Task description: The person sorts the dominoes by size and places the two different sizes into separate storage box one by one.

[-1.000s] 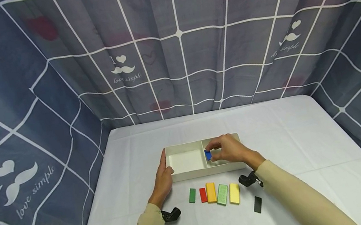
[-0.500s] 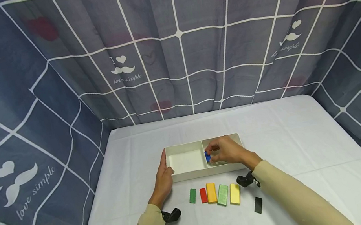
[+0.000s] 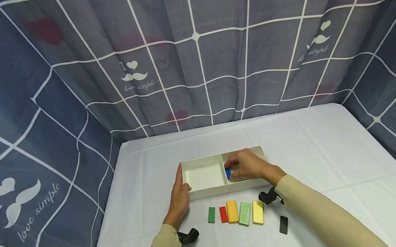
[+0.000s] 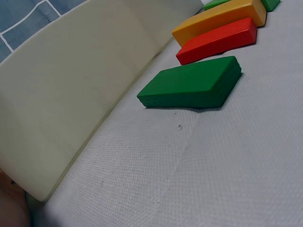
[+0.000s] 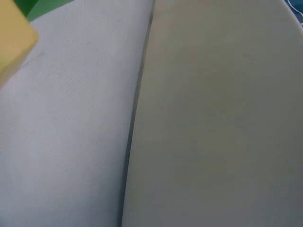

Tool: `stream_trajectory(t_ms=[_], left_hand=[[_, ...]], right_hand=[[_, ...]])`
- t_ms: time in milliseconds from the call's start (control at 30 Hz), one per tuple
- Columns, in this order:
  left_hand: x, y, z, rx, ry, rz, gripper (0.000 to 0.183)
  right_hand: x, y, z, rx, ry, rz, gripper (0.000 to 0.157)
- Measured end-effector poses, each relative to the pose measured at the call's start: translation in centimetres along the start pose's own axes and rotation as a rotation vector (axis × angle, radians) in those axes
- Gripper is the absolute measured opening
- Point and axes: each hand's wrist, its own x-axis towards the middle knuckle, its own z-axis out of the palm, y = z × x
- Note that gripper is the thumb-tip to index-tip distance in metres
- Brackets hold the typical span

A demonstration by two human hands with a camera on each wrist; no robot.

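A cream box (image 3: pixel 213 191) with a divider (image 3: pixel 223 169) forming two compartments lies on the white table. My left hand (image 3: pixel 178 194) holds the box at its left end, fingers along the outer wall and thumb at the front corner. In the right compartment, beside the divider, my right hand (image 3: pixel 250 164) pinches a blue block (image 3: pixel 228 174) between thumb and fingers. That hand partly hides the block and the compartment. Only the box's outer wall (image 5: pixel 213 118) fills most of the right wrist view; no fingers show there.
In front of the box lie a dark green block (image 3: pixel 211 215), a red block (image 3: pixel 223 214), an orange block (image 3: pixel 232 211), a light green block (image 3: pixel 244 214) and a yellow block (image 3: pixel 258 212). A black block (image 3: pixel 283 225) lies apart, near the right forearm.
My right hand, with the blue block, has shifted very slightly and the block sits a touch lower against the divider. My left hand and the box stay put.
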Motion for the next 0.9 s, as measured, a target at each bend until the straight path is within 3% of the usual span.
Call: stream_trajectory(t_ms=[267,467,767,900], left_hand=[[-0.03,0.12,0.04,-0.001,0.007,-0.002,0.09],[-0.04,0.09,0.04,0.006,0.004,-0.002,0.09],[-0.15,0.27,0.09,0.004,0.008,-0.006,0.089],[-0.16,0.4,0.05,0.001,0.007,-0.008,0.089]], right_hand=[[0.33,-0.07,0.07,-0.119,-0.002,-0.082,0.032],[0.44,-0.23,0.16,-0.159,-0.012,-0.067,0.033],[0.23,-0.24,0.02,-0.132,-0.003,-0.073,0.036],[-0.21,-0.42,-0.52,-0.079,-0.015,-0.03,0.041]])
